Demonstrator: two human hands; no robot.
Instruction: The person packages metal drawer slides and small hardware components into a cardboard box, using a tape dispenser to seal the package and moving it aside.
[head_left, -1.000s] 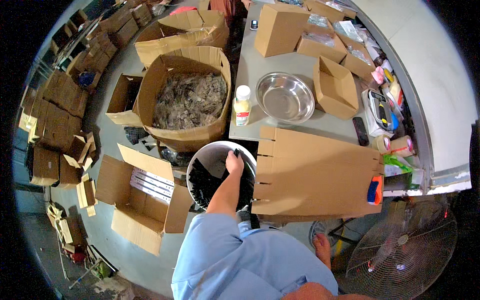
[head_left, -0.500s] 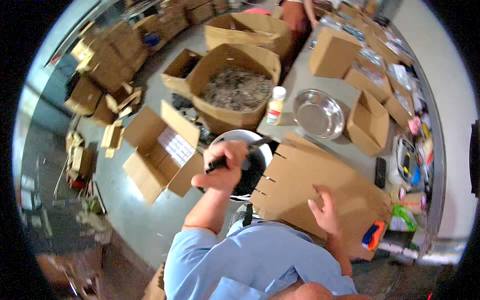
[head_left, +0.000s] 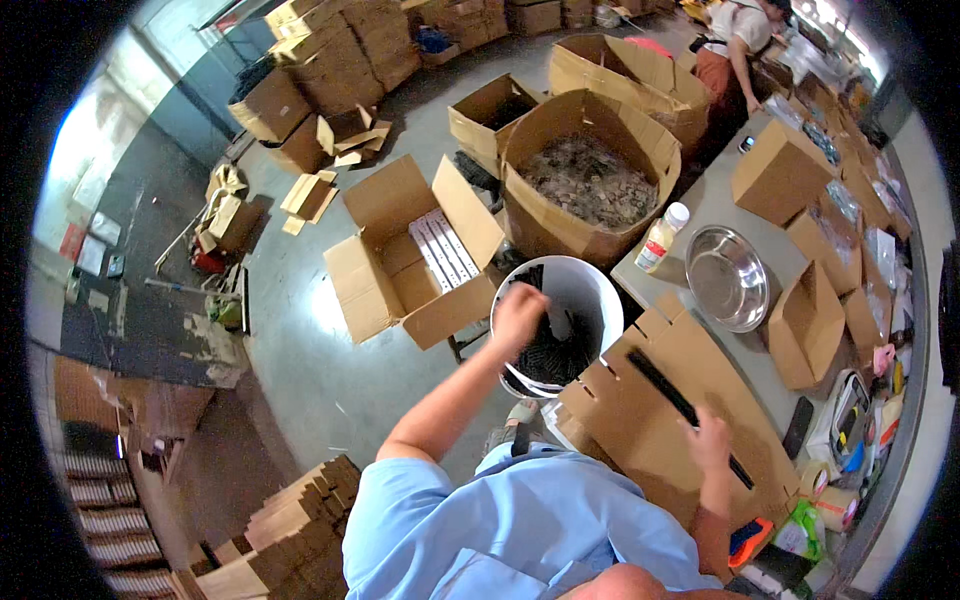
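Observation:
My left hand (head_left: 520, 318) is over the near left side of a white bucket (head_left: 607, 300), its fingers curled. Whatever they close on, if anything, I cannot make out against the black strips (head_left: 560, 352) standing and lying inside the bucket. To the right, a long thin black strip (head_left: 664, 386) lies slantwise over a flat brown cardboard sheet (head_left: 640, 430) with slots cut along its edge. My right hand (head_left: 710, 440) grips this strip near its middle, with both ends showing past the fingers.
An open carton (head_left: 370, 262) with white pieces stands left of the bucket. Beyond it is a large carton (head_left: 530, 205) of grey scraps. A white-capped bottle (head_left: 660, 238), steel bowl (head_left: 728, 280) and small boxes stand on the table. A co-worker (head_left: 735, 45) stands far right.
My left hand, which held a black strip above the bucket, has lowered to its side. A black strip now lies across the cardboard under my right hand, which was empty. The view has turned left.

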